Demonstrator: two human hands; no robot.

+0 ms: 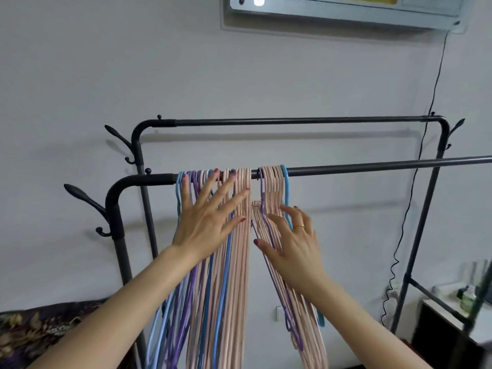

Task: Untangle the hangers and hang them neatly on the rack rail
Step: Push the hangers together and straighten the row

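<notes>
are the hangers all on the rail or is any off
All that show are on the near rail, in two bunches: a left bunch and a right bunch. Both hands lie open on them.

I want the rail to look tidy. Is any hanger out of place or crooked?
Yes. A pink hanger in the gap between the two bunches does not seem to reach the front rail; its hook sits lower, caught among the right bunch.

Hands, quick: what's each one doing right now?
Left hand: open, fingers spread on the left hanger bunch.
Right hand: open, fingers touching the right hanger bunch.
</notes>
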